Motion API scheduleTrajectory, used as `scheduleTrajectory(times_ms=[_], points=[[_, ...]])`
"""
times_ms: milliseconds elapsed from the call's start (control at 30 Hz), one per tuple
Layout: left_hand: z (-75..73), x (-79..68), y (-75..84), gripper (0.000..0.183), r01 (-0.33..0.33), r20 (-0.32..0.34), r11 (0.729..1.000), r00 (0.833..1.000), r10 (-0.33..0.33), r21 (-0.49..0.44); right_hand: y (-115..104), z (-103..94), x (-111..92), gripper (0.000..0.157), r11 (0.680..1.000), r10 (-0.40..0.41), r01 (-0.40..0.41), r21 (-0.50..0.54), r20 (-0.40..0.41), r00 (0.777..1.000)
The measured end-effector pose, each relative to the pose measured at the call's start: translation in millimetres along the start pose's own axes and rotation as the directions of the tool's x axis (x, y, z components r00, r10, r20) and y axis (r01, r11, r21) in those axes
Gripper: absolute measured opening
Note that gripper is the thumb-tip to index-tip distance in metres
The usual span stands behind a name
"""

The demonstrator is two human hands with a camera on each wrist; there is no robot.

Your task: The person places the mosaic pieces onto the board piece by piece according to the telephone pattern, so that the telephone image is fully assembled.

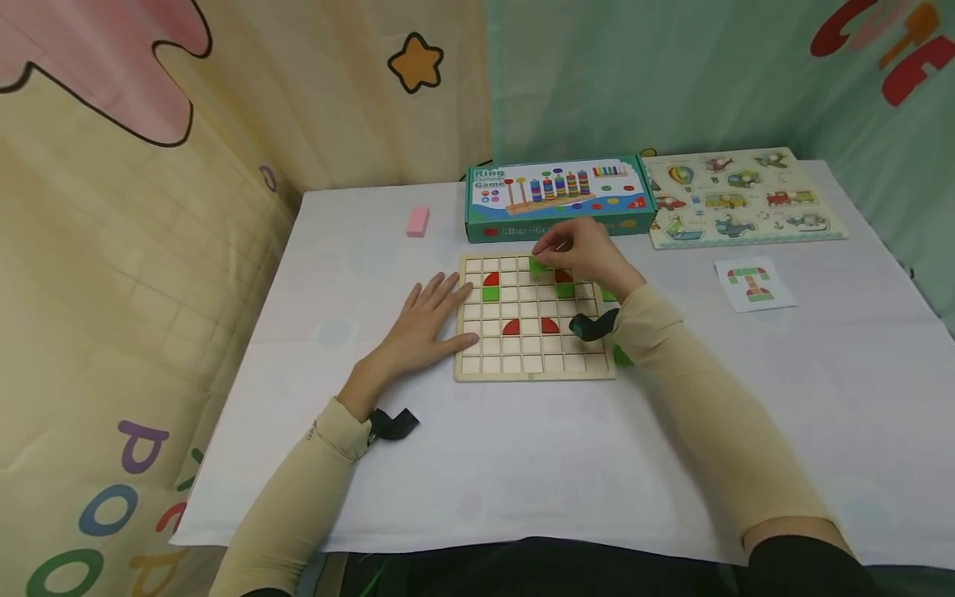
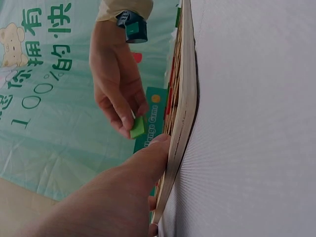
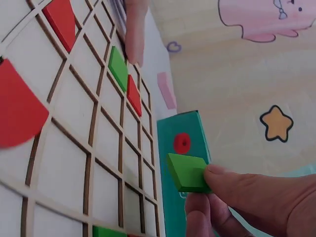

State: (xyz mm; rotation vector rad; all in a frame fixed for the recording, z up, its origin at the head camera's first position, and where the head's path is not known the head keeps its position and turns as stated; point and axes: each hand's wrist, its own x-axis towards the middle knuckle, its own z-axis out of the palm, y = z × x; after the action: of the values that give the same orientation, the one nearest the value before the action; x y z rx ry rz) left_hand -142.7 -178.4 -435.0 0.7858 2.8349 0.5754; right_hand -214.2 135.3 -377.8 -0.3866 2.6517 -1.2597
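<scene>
A wooden grid board lies on the white table. My right hand pinches a green square tile between thumb and fingers, above the board's far rows. Spread on the board's left edge, my left hand has its fingers straight, with the thumb along the rim in the left wrist view. Red quarter-round tiles and green square tiles sit in several cells. By the board's right edge are green pieces, partly hidden by the right forearm. A small card shows a red and green pattern.
Behind the board lies a teal ring game box, close to its far edge. A picture puzzle board is beside the box at the back right. One pink block rests at the back left. Printed curtains surround the table.
</scene>
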Motion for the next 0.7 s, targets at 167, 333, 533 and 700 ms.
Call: scheduleTrajectory(times_ms=[167,333,533,700], points=[[0.1,-0.6,1.3,0.088,0.004,0.002,1.000,1.000,-0.004,0.005,-8,21.9,12,0.015,1.000,-0.026,0.026,0.007,-0.022,0.999],[0.0,-0.6,1.2,0.088,0.009,0.008,1.000,1.000,-0.009,0.013,-13,40.8,15,0.013,0.999,-0.039,0.038,-0.023,-0.045,0.998],[1.0,-0.2,0.3,0.088,0.008,0.008,1.000,1.000,-0.009,0.026,-15,52.0,12,0.012,0.997,-0.026,0.022,-0.072,-0.047,0.999],[1.8,0.3,-1.1,0.088,0.010,0.007,1.000,1.000,-0.010,0.026,-20,54.1,8,0.021,0.988,-0.041,0.042,-0.151,0.012,0.999]])
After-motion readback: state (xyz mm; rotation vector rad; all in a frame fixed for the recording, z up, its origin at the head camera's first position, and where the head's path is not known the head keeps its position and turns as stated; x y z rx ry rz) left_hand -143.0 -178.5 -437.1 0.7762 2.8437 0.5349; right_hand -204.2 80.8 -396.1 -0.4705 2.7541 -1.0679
